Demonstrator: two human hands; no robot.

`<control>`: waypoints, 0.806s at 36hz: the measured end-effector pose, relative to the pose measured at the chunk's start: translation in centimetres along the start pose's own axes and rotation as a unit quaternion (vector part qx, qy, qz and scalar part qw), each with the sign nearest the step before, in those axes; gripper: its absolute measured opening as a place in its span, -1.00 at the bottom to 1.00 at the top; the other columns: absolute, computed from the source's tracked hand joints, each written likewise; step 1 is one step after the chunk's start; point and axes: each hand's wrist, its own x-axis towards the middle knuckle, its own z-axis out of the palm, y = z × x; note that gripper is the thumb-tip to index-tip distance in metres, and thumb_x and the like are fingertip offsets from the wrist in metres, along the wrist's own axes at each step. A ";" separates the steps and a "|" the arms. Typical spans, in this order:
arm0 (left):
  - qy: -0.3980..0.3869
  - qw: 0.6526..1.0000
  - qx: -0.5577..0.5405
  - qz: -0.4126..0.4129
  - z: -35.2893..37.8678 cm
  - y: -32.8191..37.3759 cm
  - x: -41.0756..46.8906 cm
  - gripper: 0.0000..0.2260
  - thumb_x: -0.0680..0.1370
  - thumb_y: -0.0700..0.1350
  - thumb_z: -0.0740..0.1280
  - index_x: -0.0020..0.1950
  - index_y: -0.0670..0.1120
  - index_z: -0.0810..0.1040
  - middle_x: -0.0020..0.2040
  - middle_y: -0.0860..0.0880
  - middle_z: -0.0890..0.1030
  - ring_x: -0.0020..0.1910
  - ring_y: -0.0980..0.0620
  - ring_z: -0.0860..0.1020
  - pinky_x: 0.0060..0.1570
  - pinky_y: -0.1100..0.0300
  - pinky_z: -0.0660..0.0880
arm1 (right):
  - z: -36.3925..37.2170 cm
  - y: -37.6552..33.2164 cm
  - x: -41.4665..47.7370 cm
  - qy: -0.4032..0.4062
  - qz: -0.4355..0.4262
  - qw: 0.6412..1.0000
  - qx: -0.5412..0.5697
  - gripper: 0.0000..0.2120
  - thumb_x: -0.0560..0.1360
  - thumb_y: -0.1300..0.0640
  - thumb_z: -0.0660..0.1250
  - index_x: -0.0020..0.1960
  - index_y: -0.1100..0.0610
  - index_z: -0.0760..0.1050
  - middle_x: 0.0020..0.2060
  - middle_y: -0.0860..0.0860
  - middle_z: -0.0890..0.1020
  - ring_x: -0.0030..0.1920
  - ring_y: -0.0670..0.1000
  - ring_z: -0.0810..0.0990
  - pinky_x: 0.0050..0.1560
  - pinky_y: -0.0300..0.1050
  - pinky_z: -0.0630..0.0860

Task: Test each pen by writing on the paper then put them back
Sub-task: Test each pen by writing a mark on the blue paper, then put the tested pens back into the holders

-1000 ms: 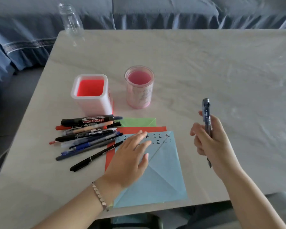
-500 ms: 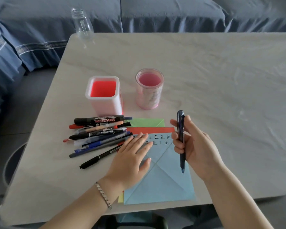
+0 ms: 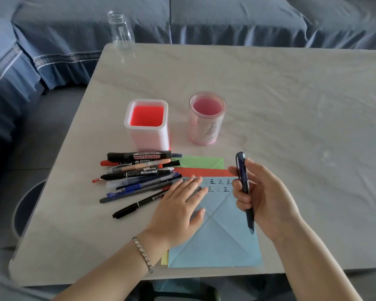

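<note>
Blue sofa covers (image 3: 226,18) fill the background behind the pale worktop (image 3: 269,94). On it lies a blue paper (image 3: 215,242) with rows of written signs near its far edge. The left hand (image 3: 178,207) rests flat on this paper, fingers straight. The right hand (image 3: 267,198) grasps a dark blue pen (image 3: 241,170), nearly upright, tip down over the paper's right edge. Other pens (image 3: 139,177) lie in a heap left of the paper, near a square holder (image 3: 148,129) and a round pink cup (image 3: 206,127).
</note>
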 end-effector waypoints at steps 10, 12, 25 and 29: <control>0.110 0.994 0.000 0.002 -1.3 -0.6 -0.7 -0.73 0.49 -0.13 0.18 0.15 -0.11 0.52 0.22 -0.08 0.54 0.24 0.00 0.43 0.30 0.04 0.26 | -0.2 1.3 0.5 0.045 -0.027 0.997 -0.063 -0.82 0.49 0.37 0.18 -0.11 0.27 0.56 -0.39 0.09 0.56 -0.43 -0.04 0.32 -0.46 -0.26 0.25; 0.132 0.990 0.023 -0.046 -2.6 -1.2 -1.4 -0.75 0.48 -0.12 0.18 0.09 -0.11 0.55 0.08 -0.04 0.57 0.08 0.00 0.50 0.16 0.13 0.32 | -0.4 1.7 0.6 0.051 -0.034 0.995 -0.079 -0.75 0.48 0.41 0.19 -0.21 0.23 0.61 -0.36 0.12 0.58 -0.41 -0.03 0.33 -0.44 -0.26 0.29; 0.058 0.989 0.053 -0.129 -7.1 -4.6 -6.3 -0.72 0.23 -0.20 0.58 -0.23 -0.05 0.51 -0.26 0.08 0.51 -0.28 0.08 0.54 -0.25 0.27 0.44 | 1.9 2.3 1.9 0.071 -0.074 0.987 -0.122 -0.87 0.52 0.22 0.27 -0.11 0.21 0.59 -0.41 0.04 0.52 -0.39 -0.05 0.59 0.11 -0.04 0.54; 0.098 0.965 -0.119 -0.211 -8.7 -3.8 -6.2 -0.85 0.50 -0.15 0.38 -0.06 0.05 0.44 -0.20 0.18 0.52 -0.24 0.20 0.52 -0.26 0.47 0.40 | 3.2 1.5 1.7 0.061 -0.155 0.968 -0.189 -0.87 0.49 0.23 0.30 -0.13 0.06 0.60 -0.32 0.01 0.56 -0.23 -0.01 0.52 0.14 0.02 0.47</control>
